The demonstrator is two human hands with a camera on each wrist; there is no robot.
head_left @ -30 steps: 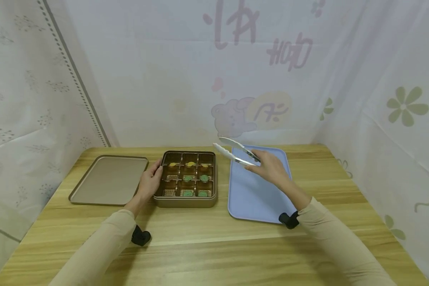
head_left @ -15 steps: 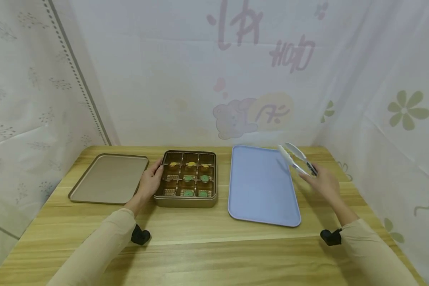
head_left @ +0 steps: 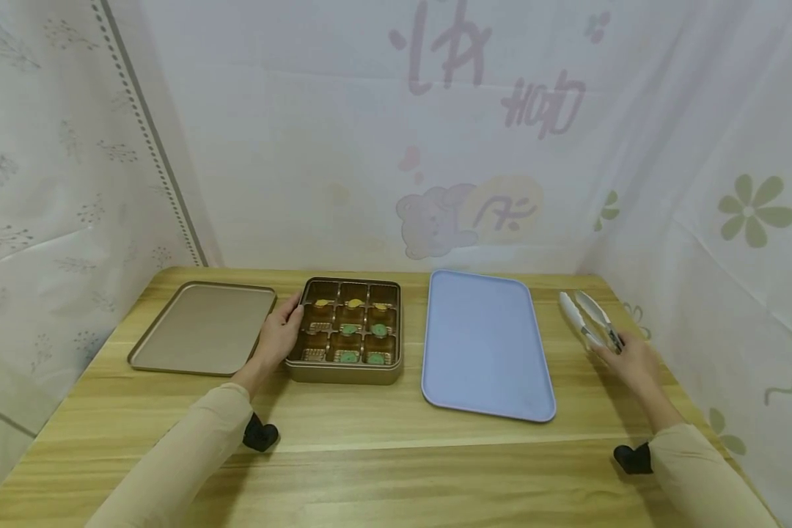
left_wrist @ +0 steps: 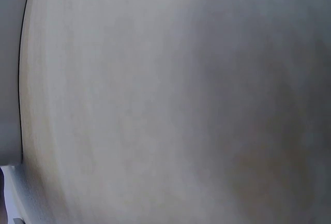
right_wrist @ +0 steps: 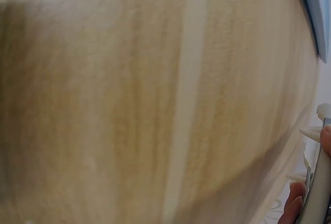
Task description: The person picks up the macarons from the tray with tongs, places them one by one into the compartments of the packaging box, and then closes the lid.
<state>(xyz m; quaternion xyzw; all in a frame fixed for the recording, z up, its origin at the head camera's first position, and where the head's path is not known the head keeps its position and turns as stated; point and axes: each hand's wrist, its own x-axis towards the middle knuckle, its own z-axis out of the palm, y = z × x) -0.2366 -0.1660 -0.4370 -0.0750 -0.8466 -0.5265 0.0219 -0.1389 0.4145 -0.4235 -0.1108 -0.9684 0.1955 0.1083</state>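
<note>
In the head view, my left hand [head_left: 280, 334] rests against the left side of a bronze square tin [head_left: 343, 374], its fingers and thumb reaching along the wall near the rim. A brown insert divides the tin into several compartments; yellow pieces [head_left: 355, 303] and green pieces [head_left: 349, 358] lie in some of them. My right hand [head_left: 636, 362] holds a pair of tongs [head_left: 594, 321] with white scalloped tips, low over the table's right side, arms spread apart. The right wrist view catches fingers [right_wrist: 294, 203] on the tongs at its edge. In the left wrist view the left hand is hidden.
A bronze square lid or tray [head_left: 204, 328] lies left of the tin. Right of the tin is a light blue rectangular tray [head_left: 488, 345] with a raised rim, between the tin and the tongs. Printed white cloth [head_left: 317, 147] hangs behind and at both sides of the wooden table [head_left: 369, 469].
My right hand has carried the tongs rightward from above the blue tray to the table beyond its right edge, and lowered them. My left hand has stayed at the tin.
</note>
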